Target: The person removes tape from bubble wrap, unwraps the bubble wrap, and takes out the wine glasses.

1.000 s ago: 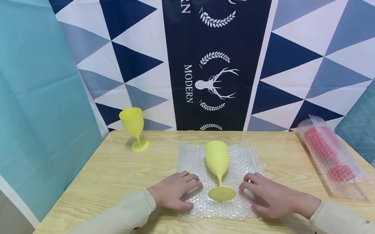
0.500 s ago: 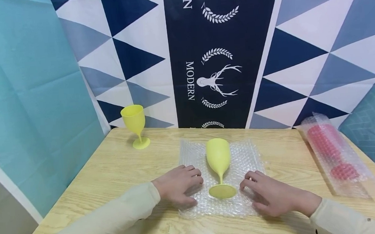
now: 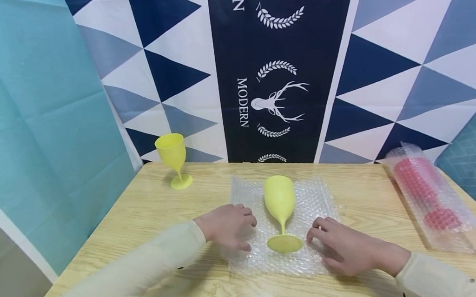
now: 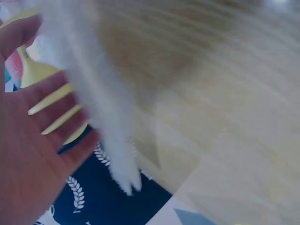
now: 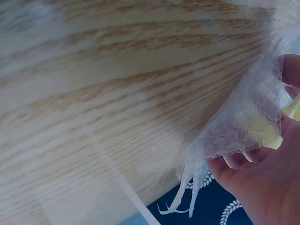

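A yellow goblet [image 3: 279, 199] lies on its side on a sheet of bubble wrap [image 3: 246, 194] in the head view, bowl away from me and foot towards me. My left hand [image 3: 229, 226] is over the wrap's left edge, fingers extended and spread; the left wrist view has the wrap [image 4: 101, 93] right at its fingertips. On the other side my right hand [image 3: 348, 247] rests at the wrap's right edge, its fingers loosely bent beside the goblet's foot. Through the clear wrap [image 5: 248, 117], the right wrist view shows some of the right fingers.
A second yellow goblet [image 3: 173, 156] stands upright at the back left of the wooden table [image 3: 143, 221]. To the right lies a red goblet [image 3: 419, 185] rolled in bubble wrap. A patterned cloth [image 3: 189, 68] hangs behind the table.
My left hand has shifted slightly up and looks a little blurred now. The right hand stays at the wrap's edge, and the goblet keeps its place on the wrap. The head view has tilted slightly.
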Demonstrator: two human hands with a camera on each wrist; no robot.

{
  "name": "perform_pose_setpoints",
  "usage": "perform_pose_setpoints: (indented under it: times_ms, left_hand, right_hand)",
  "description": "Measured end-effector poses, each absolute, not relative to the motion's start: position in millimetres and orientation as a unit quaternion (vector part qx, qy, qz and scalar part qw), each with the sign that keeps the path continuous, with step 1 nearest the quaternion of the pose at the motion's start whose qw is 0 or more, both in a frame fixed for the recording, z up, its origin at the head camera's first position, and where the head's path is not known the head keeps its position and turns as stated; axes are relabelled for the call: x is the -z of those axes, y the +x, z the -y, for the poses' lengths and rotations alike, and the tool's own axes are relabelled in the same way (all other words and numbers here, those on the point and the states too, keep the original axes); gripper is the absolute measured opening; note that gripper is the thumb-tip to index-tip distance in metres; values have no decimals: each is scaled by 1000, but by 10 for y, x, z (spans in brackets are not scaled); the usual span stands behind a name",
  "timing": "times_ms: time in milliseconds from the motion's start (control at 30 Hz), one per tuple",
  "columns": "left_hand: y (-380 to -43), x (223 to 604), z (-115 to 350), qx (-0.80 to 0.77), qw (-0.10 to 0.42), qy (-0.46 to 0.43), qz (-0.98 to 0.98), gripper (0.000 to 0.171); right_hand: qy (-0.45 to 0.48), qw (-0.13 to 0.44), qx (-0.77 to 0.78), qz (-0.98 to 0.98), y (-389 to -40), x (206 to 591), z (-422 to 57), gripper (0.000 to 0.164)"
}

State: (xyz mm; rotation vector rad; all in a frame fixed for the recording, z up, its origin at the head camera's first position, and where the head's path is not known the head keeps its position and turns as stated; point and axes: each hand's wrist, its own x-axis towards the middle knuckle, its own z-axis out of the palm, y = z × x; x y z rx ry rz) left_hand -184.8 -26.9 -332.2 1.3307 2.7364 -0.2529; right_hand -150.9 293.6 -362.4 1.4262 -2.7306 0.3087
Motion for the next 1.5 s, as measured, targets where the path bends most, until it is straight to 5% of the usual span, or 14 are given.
perform_pose_setpoints:
  times_ms: [700,1200,1500]
  left_hand:
    - [-2037,2911,99,-103,273,275,-916,61]
    - [-2232,2789,25,-322,358,141,-865,65]
    - [-2317,2790,-98,-417,331,41,-846,81]
  right_hand:
    - [452,-29,-97,886,-1539,3565,-2901,35]
    - [450,-20,-91,888,-1535,3583,-2901,36]
    - [427,-70,-92,897,-1549,3554,-2886,35]
